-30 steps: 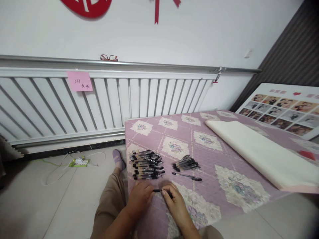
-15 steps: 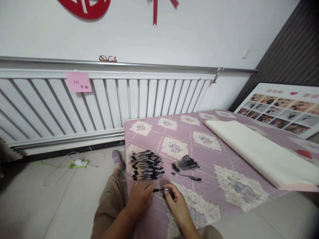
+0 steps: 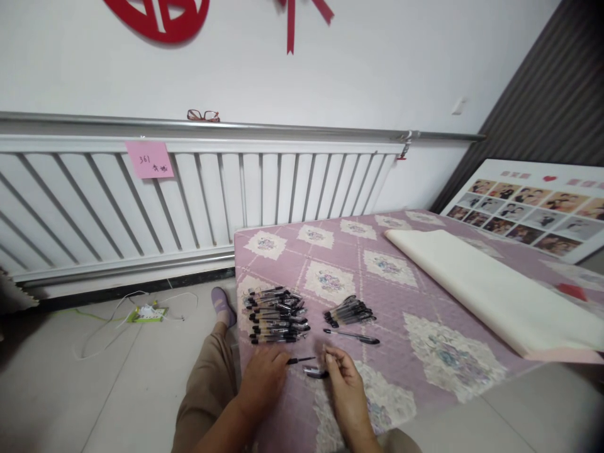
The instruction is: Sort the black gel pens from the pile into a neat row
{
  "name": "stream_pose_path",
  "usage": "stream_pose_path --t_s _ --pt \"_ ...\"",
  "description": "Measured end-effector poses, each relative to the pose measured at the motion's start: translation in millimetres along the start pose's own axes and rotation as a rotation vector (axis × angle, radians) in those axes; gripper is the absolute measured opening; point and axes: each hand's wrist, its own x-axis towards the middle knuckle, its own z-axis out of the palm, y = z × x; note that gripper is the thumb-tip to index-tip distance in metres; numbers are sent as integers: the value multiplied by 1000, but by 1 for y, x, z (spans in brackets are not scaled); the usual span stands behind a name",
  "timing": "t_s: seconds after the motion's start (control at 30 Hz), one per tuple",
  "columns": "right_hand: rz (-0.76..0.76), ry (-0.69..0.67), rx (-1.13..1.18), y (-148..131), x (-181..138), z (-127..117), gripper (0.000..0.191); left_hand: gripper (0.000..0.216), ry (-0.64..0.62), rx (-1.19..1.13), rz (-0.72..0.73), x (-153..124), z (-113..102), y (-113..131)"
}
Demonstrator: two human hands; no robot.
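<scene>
My left hand (image 3: 265,375) lies low over the near left of the bed, its fingers closed on a black pen part (image 3: 301,360) with a thin tip pointing right. Thumb and fingers of my right hand (image 3: 348,376) are pinched together just right of that tip; what they hold is too small to make out. Between the hands, a clear and black pen piece (image 3: 315,372) rests on the purple cover. Beyond my left hand is a pile of black pens (image 3: 277,314). A smaller bunch of pens (image 3: 350,311) and one single pen (image 3: 353,336) lie farther right.
The patterned bedspread (image 3: 292,255) carries a folded cream sheet (image 3: 472,283) on the right. A photo board (image 3: 528,204) leans at the far right. A white radiator (image 3: 202,195) runs along the wall, and a power strip (image 3: 148,313) lies on the floor.
My right hand has drawn away to the right from the pen part in my left hand. The thin tip and the pen piece on the cover now show plainly.
</scene>
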Motion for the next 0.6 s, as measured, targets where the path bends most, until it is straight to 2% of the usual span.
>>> stream_pose_path --t_s 0.2,0.4,0.47,0.6 --pt "-17 -68 40 -3 -3 3 33 24 -19 11 -2 0 1 -1" --pt "-57 -228 -80 -10 -7 8 32 25 13 1 11 -1 2 -1" --pt "-91 -221 -122 -9 -7 7 29 25 17 5 4 -1 1 -1" --pt "-152 -117 -199 -3 -5 6 23 23 33 6 -6 -1 -1 1"
